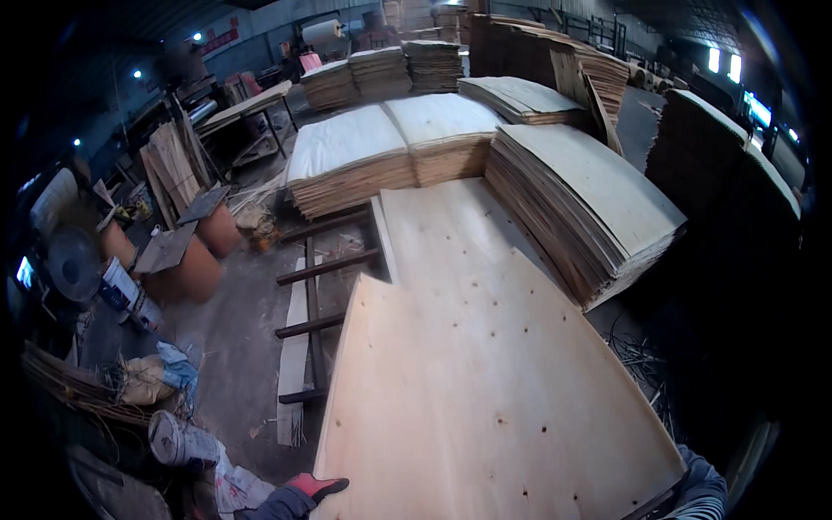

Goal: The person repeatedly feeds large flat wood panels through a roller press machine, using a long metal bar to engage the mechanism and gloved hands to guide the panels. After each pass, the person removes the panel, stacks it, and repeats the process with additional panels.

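A large pale wood veneer sheet (451,390) with several dark knots spreads before me, its near end close to my body. My left hand (317,486), in a red glove with dark fingertips, grips its near left edge. The thumb lies on top and the other fingers are hidden. My right sleeve (700,487) shows against the near right corner of the sheet, and the sheet hides that hand. Beyond, the sheet overlaps another pale veneer sheet (451,221) lying farther out.
A tall veneer stack (589,186) stands right of the sheets, and white-topped stacks (347,147) stand beyond. Dark metal rack bars (325,269) extend on the left. A white bucket (182,440) and bags lie near left. Dark strips (637,364) litter the floor at right.
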A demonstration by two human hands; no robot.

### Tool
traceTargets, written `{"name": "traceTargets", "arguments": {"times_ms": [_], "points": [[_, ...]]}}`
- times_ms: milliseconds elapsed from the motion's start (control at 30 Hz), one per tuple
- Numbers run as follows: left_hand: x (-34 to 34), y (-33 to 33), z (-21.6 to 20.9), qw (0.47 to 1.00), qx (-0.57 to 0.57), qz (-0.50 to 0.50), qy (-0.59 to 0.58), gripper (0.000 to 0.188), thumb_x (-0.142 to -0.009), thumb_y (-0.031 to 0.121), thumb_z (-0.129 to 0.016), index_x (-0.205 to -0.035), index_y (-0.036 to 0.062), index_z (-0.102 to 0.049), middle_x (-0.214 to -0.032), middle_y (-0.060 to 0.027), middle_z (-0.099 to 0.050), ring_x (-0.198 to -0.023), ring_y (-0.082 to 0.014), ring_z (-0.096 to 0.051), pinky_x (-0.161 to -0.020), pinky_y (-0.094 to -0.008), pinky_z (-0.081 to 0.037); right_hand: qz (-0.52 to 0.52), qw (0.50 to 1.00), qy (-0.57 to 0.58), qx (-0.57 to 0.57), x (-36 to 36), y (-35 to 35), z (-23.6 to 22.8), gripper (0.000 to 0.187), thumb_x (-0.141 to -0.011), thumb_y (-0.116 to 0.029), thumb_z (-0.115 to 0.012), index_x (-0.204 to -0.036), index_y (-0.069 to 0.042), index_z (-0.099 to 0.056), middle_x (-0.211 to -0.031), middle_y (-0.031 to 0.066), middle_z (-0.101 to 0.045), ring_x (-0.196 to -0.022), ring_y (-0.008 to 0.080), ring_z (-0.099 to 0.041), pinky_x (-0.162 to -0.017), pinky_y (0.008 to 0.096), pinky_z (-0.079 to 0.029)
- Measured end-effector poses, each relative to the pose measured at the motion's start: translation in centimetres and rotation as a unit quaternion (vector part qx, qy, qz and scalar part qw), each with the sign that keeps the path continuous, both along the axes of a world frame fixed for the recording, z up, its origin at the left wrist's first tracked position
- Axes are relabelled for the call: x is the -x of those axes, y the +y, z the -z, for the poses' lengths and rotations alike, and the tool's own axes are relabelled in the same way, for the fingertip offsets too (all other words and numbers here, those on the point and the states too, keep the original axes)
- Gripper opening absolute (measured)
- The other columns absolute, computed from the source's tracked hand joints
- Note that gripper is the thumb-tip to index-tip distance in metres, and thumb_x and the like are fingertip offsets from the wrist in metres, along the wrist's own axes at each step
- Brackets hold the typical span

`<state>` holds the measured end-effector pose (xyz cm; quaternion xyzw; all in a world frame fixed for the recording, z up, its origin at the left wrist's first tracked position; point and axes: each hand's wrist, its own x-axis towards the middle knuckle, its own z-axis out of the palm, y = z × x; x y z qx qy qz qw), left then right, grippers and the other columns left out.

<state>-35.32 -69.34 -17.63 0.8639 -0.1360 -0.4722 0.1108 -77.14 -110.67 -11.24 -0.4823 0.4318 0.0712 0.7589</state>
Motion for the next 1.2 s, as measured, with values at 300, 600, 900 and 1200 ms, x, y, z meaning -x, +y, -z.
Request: {"name": "traceTargets", "arguments": {"times_ms": [300, 600, 900, 1200], "points": [[14.4, 6.5, -3.9, 0.996, 0.041, 0.044, -0.062, 0.080, -0.059, 0.069, -0.055, -0.093, -0.0035, -0.061, -0.092, -0.0205, -0.061, -0.090, -0.0306, -0.057, -0.079, -0.0342, -0.042, 0.060, 0.985, -0.081, -0.139, 13.4, 13.8, 3.5, 0.042, -0.085, -0.026, -0.043, -0.120, -0.003, -0.042, -0.112, 0.0108, -0.053, -0.102, 0.0228, -0.050, -0.089, 0.0311, -0.038], [28.1, 13.3, -10.9, 0.985, 0.077, 0.013, -0.156, 0.079, -0.061, 0.069, -0.052, -0.089, -0.0042, -0.061, -0.087, -0.0216, -0.061, -0.087, -0.0311, -0.058, -0.076, -0.0354, -0.044, -0.115, 0.974, -0.132, 0.143, 22.8, 16.7, 6.2, 0.035, -0.081, -0.020, -0.052, -0.111, -0.001, -0.051, -0.105, 0.0100, -0.057, -0.094, 0.0190, -0.054, -0.078, 0.0312, -0.044], [39.4, 24.8, -12.4, 0.935, 0.158, -0.096, -0.302, 0.059, -0.068, 0.058, -0.055, -0.089, 0.0033, -0.063, -0.082, -0.0179, -0.061, -0.080, -0.0317, -0.059, -0.071, -0.0358, -0.045, -0.052, 0.979, -0.146, 0.130, 25.9, 23.8, -1.3, 0.031, -0.077, -0.022, -0.056, -0.102, -0.003, -0.057, -0.091, 0.0116, -0.062, -0.082, 0.0218, -0.058, -0.072, 0.0331, -0.046], [55.1, 42.1, -18.3, 0.867, 0.165, -0.250, -0.398, 0.062, -0.070, 0.059, -0.054, -0.092, 0.0018, -0.060, -0.087, -0.0205, -0.060, -0.083, -0.0351, -0.057, -0.073, -0.0389, -0.045, -0.029, 0.961, -0.244, -0.128, 27.9, 41.9, -12.7, 0.031, -0.089, -0.021, -0.037, -0.108, -0.002, -0.051, -0.099, 0.0119, -0.059, -0.085, 0.0248, -0.058, -0.071, 0.0366, -0.048]]}}
